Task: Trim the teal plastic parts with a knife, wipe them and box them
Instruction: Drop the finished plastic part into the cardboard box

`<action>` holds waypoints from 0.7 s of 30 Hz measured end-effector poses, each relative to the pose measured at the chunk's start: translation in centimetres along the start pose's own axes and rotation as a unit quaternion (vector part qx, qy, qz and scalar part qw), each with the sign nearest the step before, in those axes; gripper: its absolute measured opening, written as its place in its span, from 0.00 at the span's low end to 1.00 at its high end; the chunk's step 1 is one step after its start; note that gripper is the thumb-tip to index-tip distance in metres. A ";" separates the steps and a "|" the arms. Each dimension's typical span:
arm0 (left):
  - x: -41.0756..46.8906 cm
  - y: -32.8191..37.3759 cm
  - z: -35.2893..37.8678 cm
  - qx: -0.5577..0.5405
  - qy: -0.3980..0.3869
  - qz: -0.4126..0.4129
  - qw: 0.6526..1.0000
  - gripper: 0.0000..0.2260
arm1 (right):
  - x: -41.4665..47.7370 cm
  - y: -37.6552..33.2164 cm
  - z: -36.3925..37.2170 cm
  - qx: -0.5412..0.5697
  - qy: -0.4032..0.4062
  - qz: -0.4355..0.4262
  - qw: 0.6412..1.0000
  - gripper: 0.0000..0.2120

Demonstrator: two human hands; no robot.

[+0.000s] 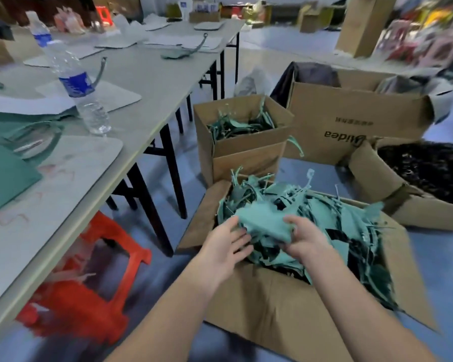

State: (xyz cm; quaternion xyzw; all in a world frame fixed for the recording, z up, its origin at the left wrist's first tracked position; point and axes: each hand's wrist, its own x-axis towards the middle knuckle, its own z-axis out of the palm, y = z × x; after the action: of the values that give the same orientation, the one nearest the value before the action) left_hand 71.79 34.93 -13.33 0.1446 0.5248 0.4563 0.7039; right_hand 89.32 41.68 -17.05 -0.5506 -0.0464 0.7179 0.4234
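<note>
Arms stretched into the near cardboard box [272, 299], the left hand [226, 246] and right hand [307, 239] gripped opposite ends of a teal part [264, 220]. Thumbs lay on top.

Teal plastic parts [351, 220] heaped high in the near open cardboard box [272, 304], thin stems poking up. On top, one flat pale-teal piece [264, 220], pinched between left hand [225, 246] and right hand [306, 239]. Farther back, a smaller box [246, 160] holds more, seemingly tangled offcuts.
</note>
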 end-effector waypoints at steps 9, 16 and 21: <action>-1.1 2.5 -7.5 0.191 0.195 0.222 0.936 0.12 | 4.7 7.0 3.6 -0.043 -0.041 0.109 0.992 0.27; -5.2 4.2 -14.1 0.369 0.261 0.293 0.842 0.19 | -2.3 14.8 14.8 -0.108 -0.253 0.167 0.947 0.10; -10.1 7.3 -16.3 0.454 0.312 0.346 0.760 0.17 | -8.6 16.6 20.9 -0.143 -0.317 0.133 0.928 0.14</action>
State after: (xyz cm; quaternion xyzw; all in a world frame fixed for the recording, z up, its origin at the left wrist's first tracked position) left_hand 53.63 26.36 -8.84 0.4686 0.7755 0.3965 0.1475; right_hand 63.02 33.82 -11.27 -0.3507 -0.2069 0.8902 0.2043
